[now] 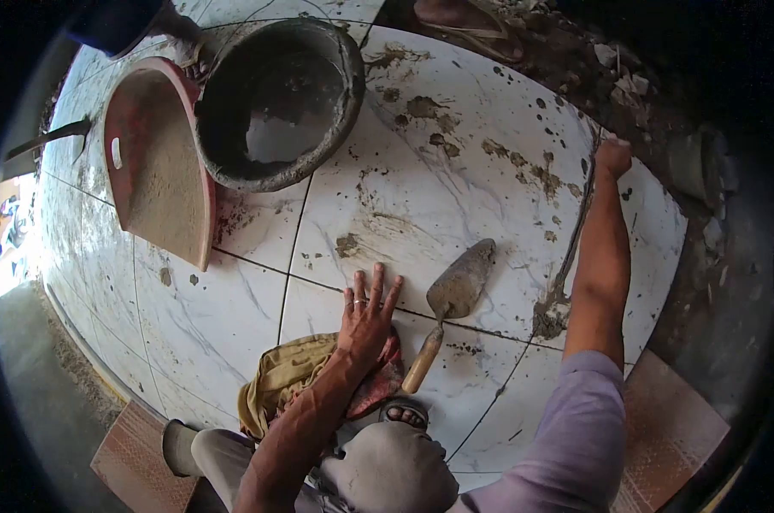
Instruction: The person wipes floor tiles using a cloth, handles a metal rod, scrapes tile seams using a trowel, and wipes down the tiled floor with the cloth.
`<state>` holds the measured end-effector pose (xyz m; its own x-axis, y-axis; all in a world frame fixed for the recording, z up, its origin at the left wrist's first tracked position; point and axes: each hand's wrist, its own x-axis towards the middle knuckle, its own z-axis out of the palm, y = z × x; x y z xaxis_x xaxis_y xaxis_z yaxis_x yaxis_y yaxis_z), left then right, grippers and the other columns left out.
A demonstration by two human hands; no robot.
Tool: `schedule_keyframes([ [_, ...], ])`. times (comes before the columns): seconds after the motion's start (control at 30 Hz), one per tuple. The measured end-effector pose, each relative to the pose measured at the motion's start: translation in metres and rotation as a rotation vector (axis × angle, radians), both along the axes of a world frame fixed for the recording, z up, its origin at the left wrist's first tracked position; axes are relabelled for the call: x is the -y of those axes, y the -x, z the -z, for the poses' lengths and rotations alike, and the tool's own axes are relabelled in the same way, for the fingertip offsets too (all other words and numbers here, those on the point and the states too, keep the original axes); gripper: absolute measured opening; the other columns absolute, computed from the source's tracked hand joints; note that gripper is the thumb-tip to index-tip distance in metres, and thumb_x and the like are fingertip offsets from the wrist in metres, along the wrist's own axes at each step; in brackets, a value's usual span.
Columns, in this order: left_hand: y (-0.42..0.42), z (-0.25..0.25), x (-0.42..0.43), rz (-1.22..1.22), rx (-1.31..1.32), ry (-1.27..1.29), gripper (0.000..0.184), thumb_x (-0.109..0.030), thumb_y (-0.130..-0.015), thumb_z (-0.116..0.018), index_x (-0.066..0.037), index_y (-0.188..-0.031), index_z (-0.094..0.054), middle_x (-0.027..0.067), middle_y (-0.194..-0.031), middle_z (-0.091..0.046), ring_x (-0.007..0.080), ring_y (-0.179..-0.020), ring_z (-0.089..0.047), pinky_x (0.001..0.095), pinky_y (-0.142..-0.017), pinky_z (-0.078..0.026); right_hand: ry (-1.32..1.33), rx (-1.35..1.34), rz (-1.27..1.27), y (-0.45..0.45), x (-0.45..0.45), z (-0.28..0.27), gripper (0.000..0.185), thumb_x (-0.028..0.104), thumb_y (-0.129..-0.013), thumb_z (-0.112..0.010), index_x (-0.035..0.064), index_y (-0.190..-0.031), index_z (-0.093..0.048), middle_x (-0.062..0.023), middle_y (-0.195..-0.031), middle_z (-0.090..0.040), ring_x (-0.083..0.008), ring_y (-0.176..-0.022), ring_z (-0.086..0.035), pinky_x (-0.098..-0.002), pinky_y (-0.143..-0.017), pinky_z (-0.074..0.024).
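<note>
My left hand (370,323) lies on the white marbled tile floor (353,231), fingers stretched and apart, a ring on one finger. Under its wrist is a crumpled yellow and red cloth (297,372). A pointing trowel (459,286) with a wooden handle rests just to its right, its blade smeared with mortar. Far out to the right, my right hand (613,156) is closed at the upper end of a dark mortar-filled joint (585,205). Whatever its fingers hold is hidden. A lump of wet mortar (551,318) sits at the joint's lower end.
A black tub (353,94) of grey, watery mix stands upper left, beside a red pan (203,218) of dry powder. A tool with a long handle (49,138) is at far left. Another person's foot (186,38) is behind the pan. Rubble (626,81) borders the tiles upper right.
</note>
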<state>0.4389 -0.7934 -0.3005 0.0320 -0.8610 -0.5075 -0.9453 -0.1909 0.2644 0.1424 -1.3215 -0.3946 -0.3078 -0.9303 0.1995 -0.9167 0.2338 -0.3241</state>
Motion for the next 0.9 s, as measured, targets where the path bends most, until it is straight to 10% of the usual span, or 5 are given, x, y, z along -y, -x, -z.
schedule_keyframes([
  [0.27, 0.002, 0.001, -0.006, -0.033, -0.037, 0.05, 0.088, -0.002, -0.075, -0.06, -0.017, -0.15, -0.017, 0.0188, -0.156, -0.008, 0.0487, -0.138, -0.019, 0.0583, -0.107, -0.028, 0.058, 0.144, -0.481, 0.031, -0.108, -0.093, 0.026, 0.028, -0.09, -0.053, 0.0079, -0.1, -0.066, -0.0143, -0.095, -0.067, -0.0336, -0.089, -0.063, -0.0418, -0.079, -0.0476],
  [0.37, 0.002, 0.017, -0.01, -0.03, 0.009, 0.092, 0.097, -0.014, -0.072, -0.07, -0.024, -0.151, -0.015, 0.0168, -0.157, -0.006, 0.0494, -0.138, -0.018, 0.06, -0.107, -0.029, -0.341, 0.148, -0.529, 0.055, -0.228, -0.132, 0.023, 0.021, -0.088, -0.053, 0.0037, -0.097, -0.066, -0.0149, -0.088, -0.067, -0.0231, -0.082, -0.064, -0.0347, -0.075, -0.0471],
  [0.53, 0.0, 0.036, -0.015, 0.006, 0.055, 0.157, 0.099, -0.017, -0.071, -0.073, -0.024, -0.151, -0.015, 0.0167, -0.157, -0.005, 0.0515, -0.137, -0.018, 0.0608, -0.106, -0.029, -0.709, 0.428, -0.185, 0.156, -0.434, -0.15, 0.017, 0.014, -0.087, -0.056, 0.0005, -0.095, -0.064, -0.0117, -0.09, -0.067, -0.0209, -0.087, -0.063, -0.0319, -0.079, -0.0477],
  [0.77, -0.024, 0.052, -0.014, 0.121, -0.153, 0.256, 0.091, -0.014, -0.069, -0.076, -0.019, -0.146, -0.029, 0.0234, -0.153, -0.015, 0.0548, -0.133, -0.022, 0.0571, -0.106, -0.032, -0.279, -0.046, -0.311, 0.249, -0.681, -0.129, 0.021, 0.007, -0.081, -0.059, 0.0031, -0.102, -0.062, -0.0156, -0.105, -0.062, -0.0331, -0.102, -0.057, -0.0417, -0.093, -0.0439],
  [0.9, -0.049, 0.029, -0.019, 0.118, -0.353, 0.141, 0.079, -0.019, -0.075, -0.072, -0.01, -0.143, -0.034, 0.0247, -0.149, -0.027, 0.0456, -0.136, -0.027, 0.0465, -0.108, -0.033, -0.279, 0.379, -0.345, 0.138, -0.742, -0.098, 0.031, 0.012, -0.084, -0.062, 0.0039, -0.114, -0.058, -0.0175, -0.117, -0.057, -0.0356, -0.115, -0.05, -0.0453, -0.101, -0.0384],
])
